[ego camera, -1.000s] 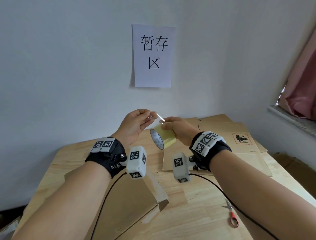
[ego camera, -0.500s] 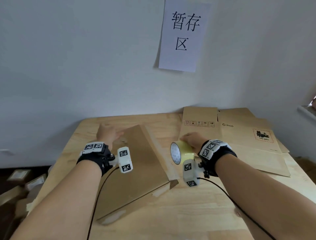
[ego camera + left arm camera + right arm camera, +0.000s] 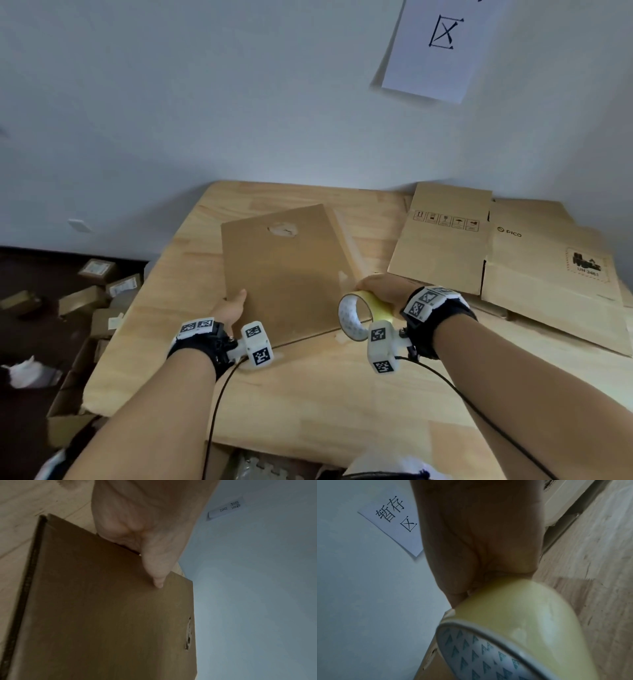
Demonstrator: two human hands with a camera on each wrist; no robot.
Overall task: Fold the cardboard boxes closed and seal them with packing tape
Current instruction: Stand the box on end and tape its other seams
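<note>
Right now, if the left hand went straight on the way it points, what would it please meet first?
Probably nothing soon: the left hand already grips the flat brown cardboard box; beyond lies bare wooden table, then the white wall.

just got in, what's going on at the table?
A person is boxing up cardboard. Their left hand grips the left edge of a flat cardboard box lying on the wooden table, thumb on top. Their right hand holds a roll of yellowish packing tape at the box's right edge. More flattened boxes are stacked to the right. Whether any tape is being laid right now can't be made out.
</note>
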